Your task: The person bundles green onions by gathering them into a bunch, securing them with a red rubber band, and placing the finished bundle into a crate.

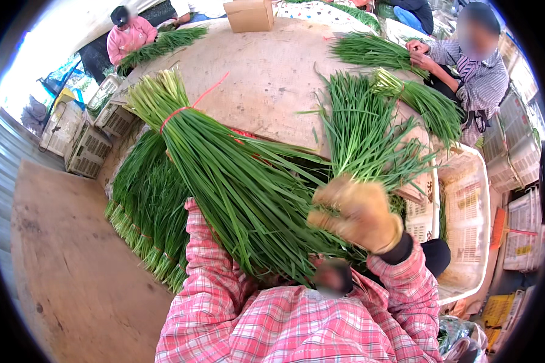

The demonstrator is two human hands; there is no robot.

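Gripping a loose sheaf of green chives point(360, 136) at its lower end, right hand point(354, 212) in a tan work glove, fingers curled shut round the stalks. Sheaf fanning up and away from the fist, long axis running lower-right to upper-centre, tips spread over the round tabletop point(266, 78).

Left hand not visible — pink plaid sleeve point(209, 266) runs up under the big tied bundle point(224, 175), so can't tell if those fingers are open or closed. Bundle bound w/ a red band point(172, 114) near its pale root end, long axis slanting from upper-left down to lower-right, leaf ends meeting the gloved fist. Lies just left of the loose sheaf, touching it low down, well apart at the top. Right hand clearly the nearer to the loose sheaf; left arm nearer the tied one.

More bundles stacked at the table's left edge point(142, 212). White plastic crate point(466, 224) at right. Across the table, a co-worker in a checked shirt point(481, 78) handling another bunch; another person in pink point(130, 33) at far left. Cardboard box point(248, 15) at the far side.
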